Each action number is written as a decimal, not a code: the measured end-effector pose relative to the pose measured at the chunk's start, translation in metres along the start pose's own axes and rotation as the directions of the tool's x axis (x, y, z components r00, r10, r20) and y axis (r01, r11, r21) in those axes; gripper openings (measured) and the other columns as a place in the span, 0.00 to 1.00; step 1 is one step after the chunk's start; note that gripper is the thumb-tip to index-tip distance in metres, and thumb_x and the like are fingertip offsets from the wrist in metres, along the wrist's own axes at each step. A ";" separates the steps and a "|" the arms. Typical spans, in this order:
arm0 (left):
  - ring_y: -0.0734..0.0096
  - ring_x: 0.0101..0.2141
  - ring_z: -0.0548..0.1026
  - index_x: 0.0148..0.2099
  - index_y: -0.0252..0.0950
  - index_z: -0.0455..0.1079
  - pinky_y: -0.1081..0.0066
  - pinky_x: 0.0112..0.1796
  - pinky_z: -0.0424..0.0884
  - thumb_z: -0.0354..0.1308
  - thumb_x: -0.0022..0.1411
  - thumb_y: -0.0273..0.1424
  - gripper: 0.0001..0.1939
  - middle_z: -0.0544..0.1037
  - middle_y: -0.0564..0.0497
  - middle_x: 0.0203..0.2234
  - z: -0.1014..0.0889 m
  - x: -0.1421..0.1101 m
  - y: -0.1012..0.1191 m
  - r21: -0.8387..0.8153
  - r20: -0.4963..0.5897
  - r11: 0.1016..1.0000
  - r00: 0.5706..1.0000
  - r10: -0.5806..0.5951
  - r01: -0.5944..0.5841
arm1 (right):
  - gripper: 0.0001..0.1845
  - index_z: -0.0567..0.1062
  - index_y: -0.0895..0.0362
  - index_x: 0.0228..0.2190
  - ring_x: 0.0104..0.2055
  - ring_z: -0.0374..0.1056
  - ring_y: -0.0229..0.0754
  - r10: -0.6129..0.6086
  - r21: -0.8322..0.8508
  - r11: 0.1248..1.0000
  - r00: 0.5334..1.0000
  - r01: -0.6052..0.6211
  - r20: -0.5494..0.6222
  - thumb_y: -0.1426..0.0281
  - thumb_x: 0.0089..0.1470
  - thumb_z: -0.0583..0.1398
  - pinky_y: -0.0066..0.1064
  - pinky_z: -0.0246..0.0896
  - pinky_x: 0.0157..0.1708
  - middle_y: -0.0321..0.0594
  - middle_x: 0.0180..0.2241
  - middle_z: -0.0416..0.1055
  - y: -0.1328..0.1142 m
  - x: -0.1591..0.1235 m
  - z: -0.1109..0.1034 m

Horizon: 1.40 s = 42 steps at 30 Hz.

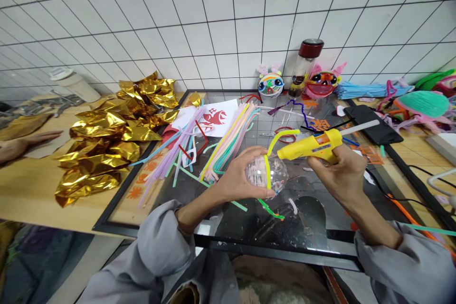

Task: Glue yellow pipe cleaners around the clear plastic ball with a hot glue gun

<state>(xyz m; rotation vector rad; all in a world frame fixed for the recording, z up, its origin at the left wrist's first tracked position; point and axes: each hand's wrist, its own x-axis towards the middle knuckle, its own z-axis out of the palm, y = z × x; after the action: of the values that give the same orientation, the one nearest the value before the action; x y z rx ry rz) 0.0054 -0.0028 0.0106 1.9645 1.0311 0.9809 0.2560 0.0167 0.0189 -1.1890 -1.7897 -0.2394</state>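
My left hand is closed around a clear plastic ball above the glass tabletop. A yellow pipe cleaner runs down over the ball, its free end curving up and to the right. In my right hand is a yellow hot glue gun, with a white glue stick jutting from its back. The gun's nozzle points left, close to the pipe cleaner at the top of the ball; whether they touch I cannot tell. Below the ball lies a green pipe cleaner.
Pastel pipe cleaners lie behind my left hand, near crumpled gold foil. Two decorated balls, one whitish and one pink, flank a bottle by the wall. A phone sits right. Another person's hand rests far left.
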 end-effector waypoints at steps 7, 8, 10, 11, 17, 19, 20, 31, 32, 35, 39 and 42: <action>0.50 0.57 0.70 0.57 0.34 0.68 0.53 0.60 0.64 0.76 0.38 0.37 0.42 0.72 0.40 0.55 -0.001 0.000 0.003 -0.016 0.005 1.000 1.000 0.002 -0.002 | 0.10 0.63 0.53 0.19 0.17 0.49 0.33 0.001 0.000 1.000 1.000 -0.001 0.012 0.67 0.45 0.60 0.30 0.41 0.19 0.29 0.15 0.55 0.002 -0.002 -0.001; 0.50 0.57 0.70 0.57 0.35 0.68 0.52 0.60 0.64 0.76 0.38 0.37 0.42 0.72 0.40 0.56 -0.001 0.000 0.003 -0.016 0.007 1.000 1.000 -0.003 0.003 | 0.11 0.63 0.53 0.19 0.17 0.49 0.33 0.011 -0.008 1.000 1.000 -0.011 0.011 0.66 0.45 0.60 0.30 0.41 0.19 0.29 0.15 0.55 0.003 -0.002 -0.001; 0.49 0.57 0.70 0.57 0.35 0.67 0.52 0.60 0.64 0.76 0.38 0.38 0.43 0.71 0.40 0.56 -0.001 0.000 0.002 -0.017 0.011 1.000 1.000 -0.002 0.002 | 0.12 0.62 0.53 0.19 0.17 0.49 0.33 0.031 -0.024 0.999 0.999 -0.031 0.008 0.65 0.45 0.61 0.30 0.41 0.19 0.29 0.15 0.55 0.003 -0.003 0.000; 0.49 0.57 0.70 0.57 0.35 0.67 0.51 0.60 0.63 0.76 0.38 0.38 0.43 0.71 0.39 0.56 -0.001 0.000 0.002 -0.018 0.012 1.000 1.000 0.004 -0.004 | 0.12 0.62 0.53 0.19 0.17 0.49 0.34 0.037 -0.028 0.999 0.999 -0.037 0.009 0.65 0.45 0.61 0.30 0.41 0.19 0.29 0.15 0.55 0.003 -0.003 0.000; 0.48 0.58 0.69 0.57 0.36 0.67 0.50 0.61 0.63 0.76 0.37 0.39 0.44 0.71 0.40 0.56 0.001 0.000 0.001 -0.035 0.027 0.999 1.000 0.004 -0.003 | 0.10 0.63 0.52 0.19 0.17 0.49 0.34 0.051 -0.051 0.997 0.999 -0.050 0.007 0.67 0.44 0.60 0.31 0.41 0.19 0.30 0.15 0.56 0.002 -0.002 0.000; 0.47 0.58 0.69 0.57 0.36 0.67 0.49 0.61 0.62 0.76 0.37 0.40 0.44 0.71 0.40 0.56 0.001 0.000 0.001 -0.032 0.029 0.999 1.000 -0.007 0.008 | 0.11 0.62 0.52 0.18 0.17 0.49 0.34 0.063 -0.065 0.996 0.998 -0.062 0.008 0.67 0.44 0.60 0.30 0.41 0.19 0.30 0.15 0.55 0.002 -0.003 0.000; 0.47 0.58 0.69 0.57 0.36 0.67 0.49 0.61 0.62 0.76 0.37 0.40 0.44 0.71 0.40 0.56 0.001 0.000 0.001 -0.029 0.028 1.000 1.000 -0.011 0.012 | 0.11 0.62 0.52 0.18 0.17 0.49 0.34 0.067 -0.067 0.996 0.998 -0.066 0.010 0.67 0.43 0.60 0.30 0.41 0.19 0.29 0.15 0.55 0.002 -0.003 0.000; 0.49 0.58 0.69 0.57 0.34 0.68 0.53 0.61 0.63 0.76 0.38 0.38 0.42 0.72 0.39 0.56 0.000 0.001 0.003 -0.023 0.021 1.000 1.000 0.012 -0.011 | 0.11 0.62 0.53 0.18 0.17 0.47 0.33 0.024 -0.015 1.000 1.000 -0.024 0.014 0.68 0.44 0.61 0.30 0.42 0.19 0.28 0.16 0.53 0.006 -0.004 -0.001; 0.49 0.57 0.69 0.56 0.34 0.68 0.53 0.61 0.63 0.76 0.38 0.37 0.42 0.72 0.39 0.55 -0.001 0.001 0.003 -0.024 0.023 1.000 1.000 0.013 -0.013 | 0.12 0.61 0.53 0.18 0.17 0.47 0.33 0.030 -0.021 0.999 0.999 -0.030 0.018 0.68 0.44 0.61 0.30 0.42 0.19 0.27 0.15 0.52 0.006 -0.004 -0.001; 0.49 0.57 0.70 0.56 0.35 0.68 0.52 0.61 0.63 0.76 0.38 0.37 0.42 0.72 0.39 0.56 -0.001 0.001 0.003 -0.024 0.023 1.000 1.000 0.004 -0.003 | 0.14 0.60 0.53 0.17 0.17 0.47 0.33 0.049 -0.030 0.998 0.998 -0.048 0.033 0.67 0.44 0.61 0.30 0.41 0.19 0.27 0.15 0.50 0.005 -0.004 -0.003; 0.50 0.57 0.70 0.57 0.35 0.68 0.52 0.61 0.63 0.76 0.38 0.37 0.42 0.72 0.39 0.56 -0.001 0.001 0.003 -0.028 0.020 1.000 1.000 0.012 -0.011 | 0.13 0.62 0.53 0.18 0.17 0.48 0.33 0.028 -0.017 0.999 0.999 -0.027 0.039 0.67 0.44 0.61 0.30 0.41 0.18 0.27 0.15 0.51 0.004 -0.003 -0.004; 0.49 0.57 0.69 0.57 0.36 0.68 0.50 0.61 0.62 0.76 0.38 0.37 0.42 0.72 0.39 0.56 -0.001 0.001 0.002 -0.027 0.026 1.000 1.000 0.010 -0.009 | 0.13 0.61 0.53 0.18 0.17 0.48 0.33 0.053 -0.041 0.998 0.998 -0.051 0.032 0.66 0.44 0.61 0.30 0.42 0.19 0.28 0.15 0.51 0.004 -0.003 -0.004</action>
<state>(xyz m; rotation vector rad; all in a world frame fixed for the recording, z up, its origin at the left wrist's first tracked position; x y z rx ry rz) 0.0055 -0.0028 0.0135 1.9567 0.9896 0.9666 0.2619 0.0145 0.0176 -1.2730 -1.7875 -0.2274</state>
